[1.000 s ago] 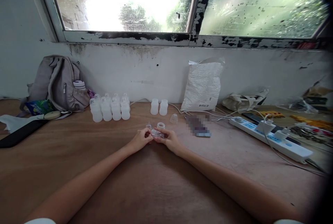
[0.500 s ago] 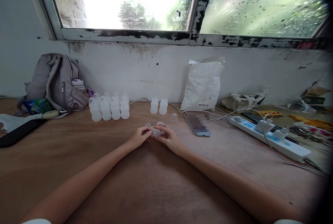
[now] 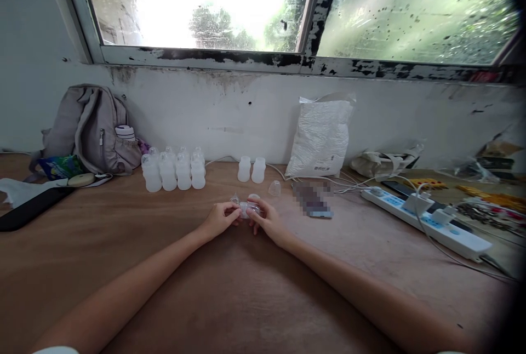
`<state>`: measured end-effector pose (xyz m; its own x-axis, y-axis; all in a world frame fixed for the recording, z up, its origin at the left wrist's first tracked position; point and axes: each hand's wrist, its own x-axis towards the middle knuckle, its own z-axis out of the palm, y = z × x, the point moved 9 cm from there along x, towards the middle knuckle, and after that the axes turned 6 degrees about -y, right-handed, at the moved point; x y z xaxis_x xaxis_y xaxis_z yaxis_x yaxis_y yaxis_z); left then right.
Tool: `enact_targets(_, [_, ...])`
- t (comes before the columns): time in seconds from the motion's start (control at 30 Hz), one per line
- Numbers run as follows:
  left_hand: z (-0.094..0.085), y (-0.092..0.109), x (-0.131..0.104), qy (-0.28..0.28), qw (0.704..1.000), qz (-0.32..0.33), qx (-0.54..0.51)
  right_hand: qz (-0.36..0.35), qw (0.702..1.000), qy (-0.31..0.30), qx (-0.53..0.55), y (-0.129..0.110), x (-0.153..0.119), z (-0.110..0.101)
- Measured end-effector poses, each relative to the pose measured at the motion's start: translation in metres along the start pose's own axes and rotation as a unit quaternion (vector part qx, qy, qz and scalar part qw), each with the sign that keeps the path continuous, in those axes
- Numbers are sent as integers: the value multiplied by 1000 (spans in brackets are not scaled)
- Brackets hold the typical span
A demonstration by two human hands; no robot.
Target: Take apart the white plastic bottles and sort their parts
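Observation:
Over the middle of the table, my left hand (image 3: pixel 221 219) and my right hand (image 3: pixel 270 223) pinch a small clear plastic part (image 3: pixel 248 210) from both sides. It looks like the top of a baby bottle; the fingers cover its ends. Just behind my left fingertips shows a clear pointed piece (image 3: pixel 234 199), perhaps a nipple. A pale round piece (image 3: pixel 254 197) peeks out behind my right fingers. Farther back stand two baby bottles (image 3: pixel 258 171) without tops. A clear dome cap (image 3: pixel 274 188) lies right of them.
Several topped baby bottles (image 3: pixel 168 173) stand grouped at the back left, beside a grey backpack (image 3: pixel 88 129). To the right are a blurred phone (image 3: pixel 314 200), a white plastic bag (image 3: pixel 319 137) against the wall, and a power strip (image 3: pixel 427 222) with cables. A black case (image 3: pixel 35 209) lies far left.
The clear part has turned between my hands and shows more plainly now. My right fingers have shifted around it, with some now lower beneath. The view has tilted slightly.

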<state>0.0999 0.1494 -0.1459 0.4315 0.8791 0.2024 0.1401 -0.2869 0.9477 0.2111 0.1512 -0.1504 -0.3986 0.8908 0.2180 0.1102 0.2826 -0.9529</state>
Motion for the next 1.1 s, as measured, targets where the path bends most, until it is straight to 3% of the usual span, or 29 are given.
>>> enact_targets(0.37, [0, 12, -3, 25, 999, 23, 13, 17, 990, -7, 138, 3, -1, 0])
enact_targets(0.67, [3, -2, 5, -3, 999, 2, -53, -48, 998, -14, 46, -14, -2, -1])
enact_targets(0.87, [5, 3, 3, -2, 999, 20, -39, 7, 999, 22, 38, 2, 1, -5])
enact_targets(1.1, [5, 6, 0, 34, 999, 20, -21, -5, 995, 20, 94, -1, 0, -4])
